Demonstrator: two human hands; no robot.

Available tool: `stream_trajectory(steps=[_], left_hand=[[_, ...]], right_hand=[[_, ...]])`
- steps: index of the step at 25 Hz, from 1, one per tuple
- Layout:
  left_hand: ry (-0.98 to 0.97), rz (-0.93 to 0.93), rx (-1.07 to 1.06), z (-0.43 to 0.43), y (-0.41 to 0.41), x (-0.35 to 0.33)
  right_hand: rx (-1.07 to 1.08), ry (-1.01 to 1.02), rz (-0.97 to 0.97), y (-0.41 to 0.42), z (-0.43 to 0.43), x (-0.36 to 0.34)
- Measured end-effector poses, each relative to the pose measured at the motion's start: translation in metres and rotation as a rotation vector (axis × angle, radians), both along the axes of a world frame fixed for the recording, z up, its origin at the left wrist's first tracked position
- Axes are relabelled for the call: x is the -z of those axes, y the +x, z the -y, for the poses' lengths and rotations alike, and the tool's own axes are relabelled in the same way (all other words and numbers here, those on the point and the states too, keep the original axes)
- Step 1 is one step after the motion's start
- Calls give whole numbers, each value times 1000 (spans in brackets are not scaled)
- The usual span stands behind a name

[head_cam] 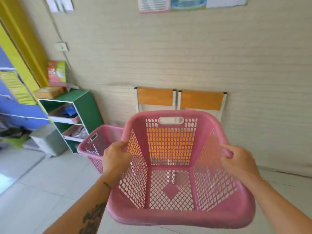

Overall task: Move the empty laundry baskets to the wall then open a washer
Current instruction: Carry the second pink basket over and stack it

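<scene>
Pink and empty, a plastic laundry basket (175,168) is held off the floor between both hands. Its left rim is gripped by the closed left hand (115,158), its right rim by the right hand (239,162). A second pink basket (99,142) is seen by the wall (168,56).

Looks like a small self-service laundry room: two pink mesh laundry baskets (170,217) (99,142), pale tiled floor (42,179), notices (173,4) pinned high on the far wall (185,56), detergent box (56,73) above green shelving (84,105) at far left, folded chairs (180,98) against that wall.
</scene>
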State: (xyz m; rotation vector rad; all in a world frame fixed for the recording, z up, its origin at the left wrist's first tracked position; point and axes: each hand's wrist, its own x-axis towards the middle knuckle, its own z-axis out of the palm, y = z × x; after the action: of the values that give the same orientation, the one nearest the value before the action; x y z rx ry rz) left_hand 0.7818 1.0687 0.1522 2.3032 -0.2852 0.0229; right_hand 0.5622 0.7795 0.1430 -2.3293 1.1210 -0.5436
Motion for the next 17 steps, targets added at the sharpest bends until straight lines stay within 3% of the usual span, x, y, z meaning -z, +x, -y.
stream_trajectory(steps=[8,17], left_hand=[[54,93,-231,-128,167,-29],[85,166,-330,-127,395,-43]], right_hand=[[-220,75,20,233,-91,-13],[-316,168,69,474,-85,-2]])
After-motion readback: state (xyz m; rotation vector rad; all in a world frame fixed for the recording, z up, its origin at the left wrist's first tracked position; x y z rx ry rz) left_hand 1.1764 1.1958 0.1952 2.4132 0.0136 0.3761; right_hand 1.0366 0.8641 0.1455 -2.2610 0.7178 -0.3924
